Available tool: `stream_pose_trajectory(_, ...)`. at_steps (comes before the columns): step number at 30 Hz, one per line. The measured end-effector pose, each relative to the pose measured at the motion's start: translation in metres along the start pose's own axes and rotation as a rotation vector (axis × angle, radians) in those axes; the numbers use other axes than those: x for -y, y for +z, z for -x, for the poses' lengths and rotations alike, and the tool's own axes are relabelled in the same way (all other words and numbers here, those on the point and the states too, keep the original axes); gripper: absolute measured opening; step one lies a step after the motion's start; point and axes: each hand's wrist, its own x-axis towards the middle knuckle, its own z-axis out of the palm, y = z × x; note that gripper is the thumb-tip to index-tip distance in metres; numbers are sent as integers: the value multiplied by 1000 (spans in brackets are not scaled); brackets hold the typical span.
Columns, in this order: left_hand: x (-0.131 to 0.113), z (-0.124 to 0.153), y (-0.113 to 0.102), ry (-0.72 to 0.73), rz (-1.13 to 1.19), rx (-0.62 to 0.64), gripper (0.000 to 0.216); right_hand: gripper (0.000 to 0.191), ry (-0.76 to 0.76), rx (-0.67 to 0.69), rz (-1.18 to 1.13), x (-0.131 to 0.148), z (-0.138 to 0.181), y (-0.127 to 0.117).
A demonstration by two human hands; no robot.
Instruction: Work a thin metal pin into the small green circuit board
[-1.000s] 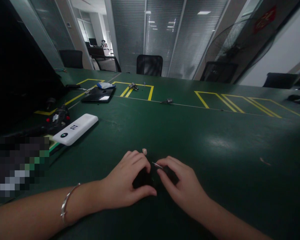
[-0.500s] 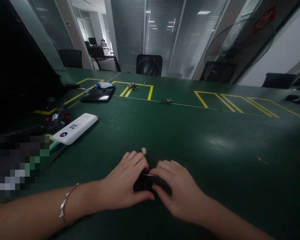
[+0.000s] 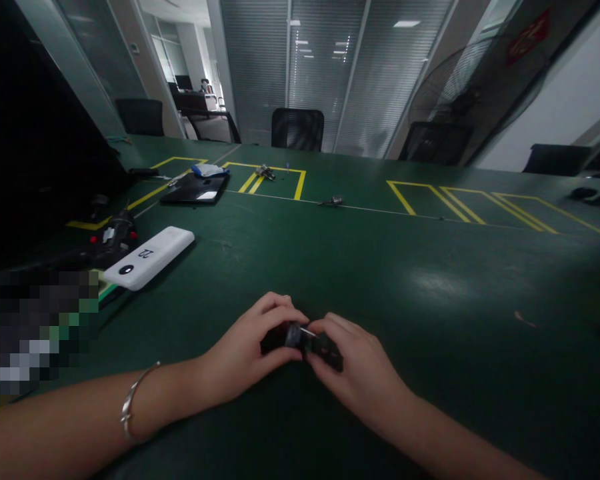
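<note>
Low in the middle of the head view, my left hand (image 3: 253, 343) curls its thumb and fingers around the left end of a small black object (image 3: 294, 335). Its right end sits between the thumb and fingers of my right hand (image 3: 363, 357). A greyish, shiny part shows at the object's middle, with a thin bright edge beside it. The fingers cover much of it, and its kind is too dark to make out. Both hands are closed, with the fingertips nearly meeting above the green table (image 3: 300, 260).
To the left lies a white power bank (image 3: 150, 257) marked 22, near a dark device with red buttons (image 3: 114, 233). Farther back are a black flat case (image 3: 195, 189) with a blue-white packet (image 3: 210, 171), small metal parts (image 3: 265, 173) and another metal piece (image 3: 335, 201). Yellow tape (image 3: 300, 185) marks the tabletop.
My hands have risen slightly and the black object has turned, so its shiny grey part now shows. The small tan piece beyond my left hand is now mostly hidden by the fingers.
</note>
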Motion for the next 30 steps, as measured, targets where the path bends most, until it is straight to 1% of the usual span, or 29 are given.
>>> stream_pose_trajectory(3, 3, -1, 3, -37, 226, -57, 43, 14, 11, -114, -138, -1, 2, 1)
stream_pose_trajectory(5, 5, -1, 6, -72, 391, -67, 48, 15, -6, -195, -237, -1, 4, 1)
stream_pose_trajectory(8, 5, -2, 9, -120, 574, -20, 46, 14, -66, -244, -290, 0, 5, 0)
stream_pose_trajectory(10, 4, -3, 10, -154, 639, 28, 47, 14, -116, -254, -307, 0, 5, 1)
stream_pose_trajectory(12, 2, -3, 11, -174, 648, 55, 48, 15, -159, -259, -321, 1, 4, 2)
stream_pose_trajectory(14, 1, -2, 11, -172, 612, 50, 47, 17, -182, -257, -328, 1, 4, 2)
stream_pose_trajectory(18, 0, -2, 11, -154, 567, 38, 48, 17, -185, -239, -333, 2, 3, 3)
stream_pose_trajectory(21, 0, -2, 10, -169, 593, 66, 49, 17, -182, -232, -336, 2, 3, 2)
stream_pose_trajectory(24, -1, -2, 11, -178, 627, 68, 49, 16, -179, -236, -333, 2, 3, 3)
stream_pose_trajectory(30, -4, -4, 9, -198, 764, 81, 49, 15, -145, -241, -308, 2, 4, 4)
